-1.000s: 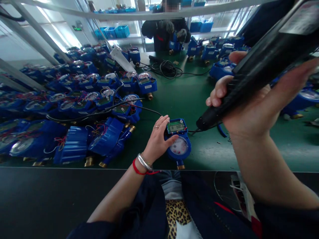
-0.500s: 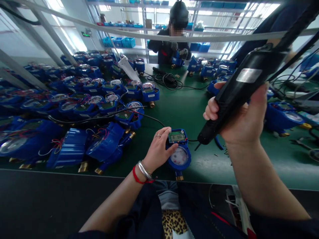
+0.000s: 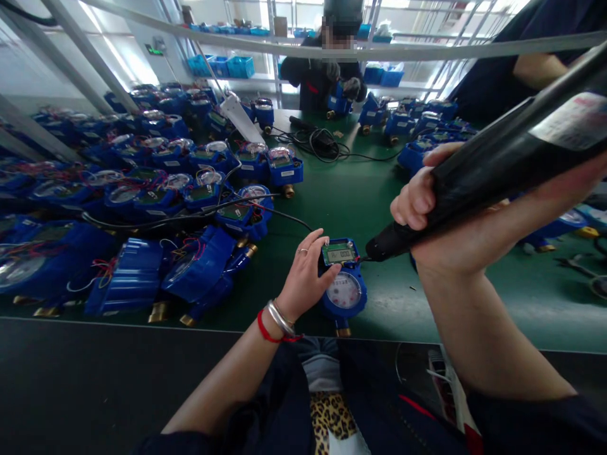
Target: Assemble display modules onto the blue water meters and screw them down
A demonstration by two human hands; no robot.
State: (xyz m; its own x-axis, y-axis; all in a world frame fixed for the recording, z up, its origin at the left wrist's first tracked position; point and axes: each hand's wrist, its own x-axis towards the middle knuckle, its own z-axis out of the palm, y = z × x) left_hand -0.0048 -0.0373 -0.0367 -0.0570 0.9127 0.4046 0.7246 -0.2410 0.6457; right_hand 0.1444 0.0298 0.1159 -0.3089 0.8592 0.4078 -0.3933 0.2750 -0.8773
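Observation:
A blue water meter [image 3: 343,292] with a round dial, a brass fitting and a lit-up digit display [image 3: 340,254] lies on the green table near its front edge. My left hand [image 3: 306,275] grips its left side, thumb between display and dial, fingers along the display housing's edge. In my right hand [image 3: 450,221], fingers wrapped round it, is a black electric screwdriver [image 3: 493,158], tilted down to the left. Its tip is at the right edge of the display housing, by a small red wire. Whether the bit sits in a screw is too small to tell.
Several blue water meters [image 3: 199,268] with loose wires crowd the left side. Black cables [image 3: 327,148] and a white bar-shaped device [image 3: 241,119] lie farther back. A co-worker [image 3: 322,76] handles a meter across the table. More meters [image 3: 429,142] and a wrench-like tool [image 3: 581,268] are at right.
My right hand has tilted the screwdriver flatter and moved its tip down and left to the display housing. My left hand still holds the water meter.

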